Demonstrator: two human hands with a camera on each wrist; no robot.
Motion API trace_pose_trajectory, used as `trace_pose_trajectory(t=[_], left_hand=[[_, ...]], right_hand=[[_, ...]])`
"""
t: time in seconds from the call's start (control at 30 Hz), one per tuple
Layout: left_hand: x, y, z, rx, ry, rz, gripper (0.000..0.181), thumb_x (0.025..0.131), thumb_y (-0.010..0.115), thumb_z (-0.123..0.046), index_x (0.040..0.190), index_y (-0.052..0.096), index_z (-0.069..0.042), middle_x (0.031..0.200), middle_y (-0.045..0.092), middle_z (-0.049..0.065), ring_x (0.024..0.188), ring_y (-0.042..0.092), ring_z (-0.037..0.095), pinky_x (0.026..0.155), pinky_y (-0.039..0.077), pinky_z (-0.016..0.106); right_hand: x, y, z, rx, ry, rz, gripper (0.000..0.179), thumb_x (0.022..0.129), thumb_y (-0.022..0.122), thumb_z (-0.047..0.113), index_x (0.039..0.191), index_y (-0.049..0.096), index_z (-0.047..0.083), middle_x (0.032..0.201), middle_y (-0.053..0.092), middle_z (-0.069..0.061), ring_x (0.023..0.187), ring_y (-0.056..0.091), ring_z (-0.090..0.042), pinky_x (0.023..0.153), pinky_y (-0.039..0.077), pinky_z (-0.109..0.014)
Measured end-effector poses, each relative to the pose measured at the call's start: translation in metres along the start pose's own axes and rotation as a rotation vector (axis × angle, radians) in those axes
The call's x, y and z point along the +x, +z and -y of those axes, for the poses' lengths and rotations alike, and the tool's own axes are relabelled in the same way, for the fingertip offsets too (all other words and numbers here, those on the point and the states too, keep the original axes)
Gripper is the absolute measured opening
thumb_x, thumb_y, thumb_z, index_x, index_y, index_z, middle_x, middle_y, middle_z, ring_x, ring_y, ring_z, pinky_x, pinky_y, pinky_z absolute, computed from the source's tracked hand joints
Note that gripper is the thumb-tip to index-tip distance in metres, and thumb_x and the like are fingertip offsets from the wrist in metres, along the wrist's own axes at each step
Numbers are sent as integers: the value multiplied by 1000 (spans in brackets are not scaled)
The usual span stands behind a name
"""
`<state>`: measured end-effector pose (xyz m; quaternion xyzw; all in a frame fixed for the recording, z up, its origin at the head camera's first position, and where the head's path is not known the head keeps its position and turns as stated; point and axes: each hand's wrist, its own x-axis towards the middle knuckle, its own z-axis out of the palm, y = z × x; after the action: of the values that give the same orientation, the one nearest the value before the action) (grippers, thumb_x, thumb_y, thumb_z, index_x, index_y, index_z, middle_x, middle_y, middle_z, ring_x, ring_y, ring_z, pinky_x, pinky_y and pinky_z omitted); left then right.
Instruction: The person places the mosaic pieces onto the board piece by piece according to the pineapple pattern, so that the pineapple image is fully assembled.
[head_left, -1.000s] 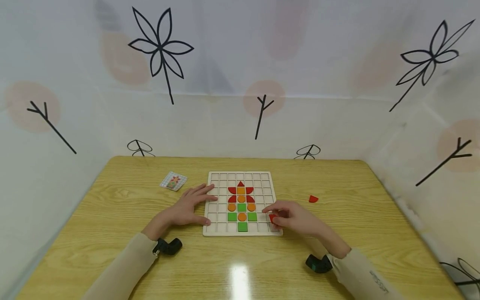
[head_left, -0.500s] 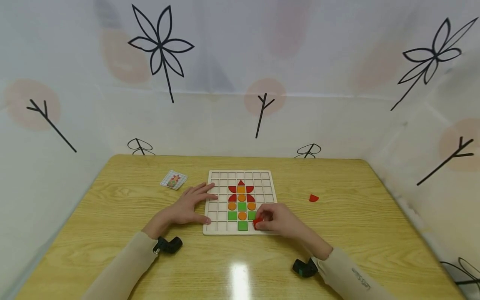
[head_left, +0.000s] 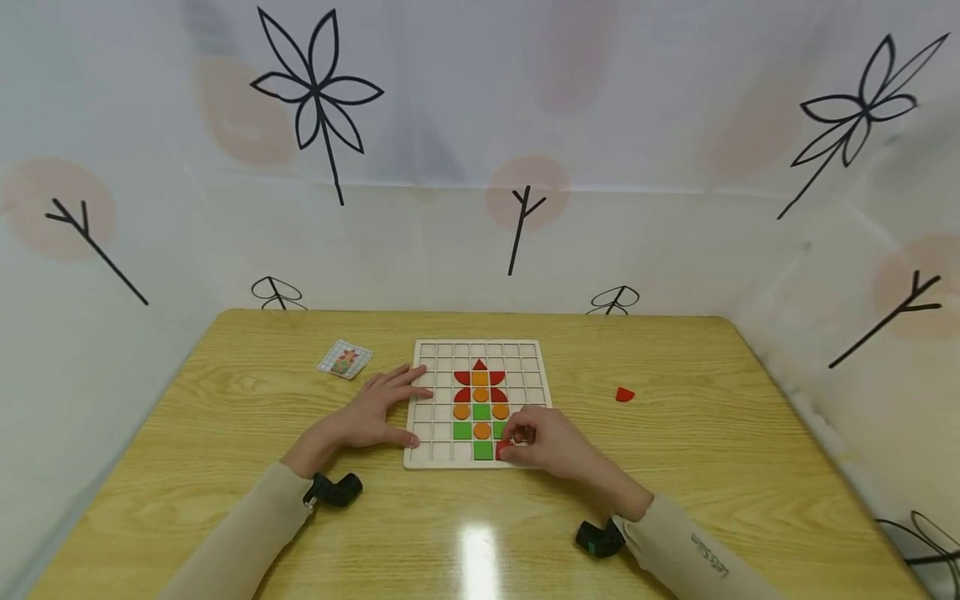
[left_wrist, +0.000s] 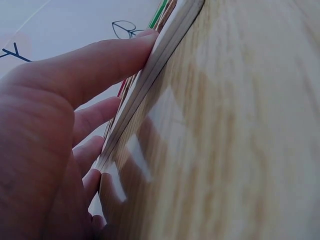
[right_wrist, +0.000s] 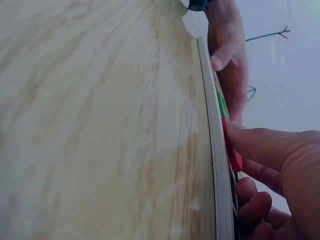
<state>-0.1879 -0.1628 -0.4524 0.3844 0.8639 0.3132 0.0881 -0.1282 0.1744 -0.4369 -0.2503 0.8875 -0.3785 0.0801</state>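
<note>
A white gridded board [head_left: 435, 452] lies on the wooden table, with red, orange and green pieces set in its middle squares. My left hand [head_left: 365, 417] rests on the board's left edge, fingers spread; in the left wrist view the thumb [left_wrist: 117, 57] lies against the rim. With thumb and finger, my right hand [head_left: 558, 444] pinches a red piece [right_wrist: 231, 147] at the bottom row, right beside the lowest green square [head_left: 483, 451]. In the right wrist view that piece is slightly tilted over the board. My fingers hide part of it.
A loose red quarter-circle piece [head_left: 625, 394] lies on the table right of the board. A small card [head_left: 345, 359] printed with a similar coloured figure lies beyond my left hand. A patterned cloth wall [head_left: 420, 250] stands behind the table.
My right hand has moved left over the board with the red piece, from its right edge to beside the lowest green square. My left hand has stayed in place.
</note>
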Motion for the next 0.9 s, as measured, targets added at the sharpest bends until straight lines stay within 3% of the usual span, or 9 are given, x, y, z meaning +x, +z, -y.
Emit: trace_pose_trajectory(t=[0.2, 0.47, 0.77, 0.9], left_hand=[[0, -1, -2, 2, 0, 9, 69, 84, 78, -43, 143, 55, -14, 164, 22, 11, 150, 11, 37, 113, 6, 64], [0, 1, 0, 7, 14, 1, 68, 85, 77, -43, 143, 55, -14, 163, 23, 12, 150, 12, 38, 112, 7, 66], [1, 0, -1, 7, 5, 7, 69, 84, 77, -43, 143, 55, -15, 163, 23, 12, 150, 12, 38, 113, 7, 66], [0, -2, -3, 8, -1, 6, 69, 84, 78, -43, 143, 56, -14, 163, 23, 12, 150, 11, 38, 113, 7, 65]], right_hand=[[0, 1, 0, -11, -45, -28, 11, 83, 82, 20, 87, 71, 22, 76, 54, 10, 70, 48, -8, 63, 42, -26], [-4, -10, -6, 106, 11, -80, 7, 90, 76, 16, 96, 74, 18, 84, 60, 5, 74, 54, -15, 64, 46, -26], [-27, -60, -44, -28, -25, -297, 12, 88, 75, 4, 98, 73, 12, 94, 65, 1, 78, 57, -13, 63, 49, -26], [-42, -85, -67, -97, 66, -398, 10, 91, 73, 8, 101, 74, 8, 99, 66, -5, 82, 58, -17, 65, 48, -24]])
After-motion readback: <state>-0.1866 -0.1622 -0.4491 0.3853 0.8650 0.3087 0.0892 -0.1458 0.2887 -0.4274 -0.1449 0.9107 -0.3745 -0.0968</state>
